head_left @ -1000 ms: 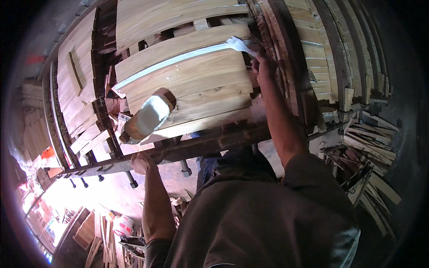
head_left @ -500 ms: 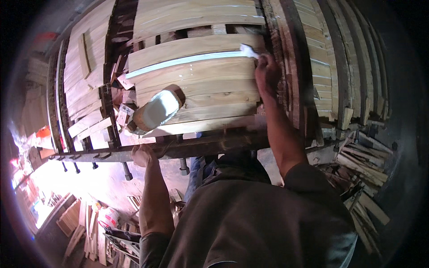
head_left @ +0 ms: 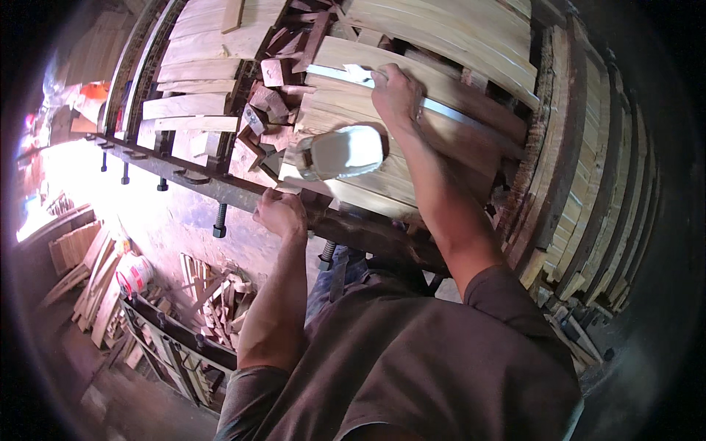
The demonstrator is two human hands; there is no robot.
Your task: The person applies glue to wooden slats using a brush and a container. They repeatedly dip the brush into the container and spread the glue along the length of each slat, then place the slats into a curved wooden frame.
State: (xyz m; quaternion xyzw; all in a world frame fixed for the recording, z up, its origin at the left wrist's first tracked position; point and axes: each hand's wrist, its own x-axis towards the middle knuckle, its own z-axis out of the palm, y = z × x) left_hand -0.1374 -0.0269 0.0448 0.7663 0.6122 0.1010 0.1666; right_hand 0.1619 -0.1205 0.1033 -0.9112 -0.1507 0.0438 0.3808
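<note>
Brush [head_left: 358,72], one: white-loaded head, on the coated strip near the panel's far-left corner.

Right hand [head_left: 397,94], one: fingers closed around the brush handle, head pointing to the panel's left edge.

Coated strip [head_left: 448,112], one: narrow, white, just in from the panel's far edge, running from left edge toward right. White shows on both sides of the hand. Judged coated along most of its length; finish at the shaded right end cannot be told.

Wooden panel [head_left: 342,109], one: pale boards side by side. Boards between strip and near edge look bare of any broad white coat.

Container [head_left: 351,151], one: open, trough-shaped, white inside, standing by the near-left corner; a good supply appears left.

Left hand [head_left: 282,213], one: empty of tools, loosely curled at the front rail [head_left: 243,189], below the near-left corner; whether it grips cannot be told.

Wood blocks [head_left: 273,103], several: beyond the left edge.

Second panel [head_left: 448,37], one: beyond the far edge, thin white lines at its joints.
</note>
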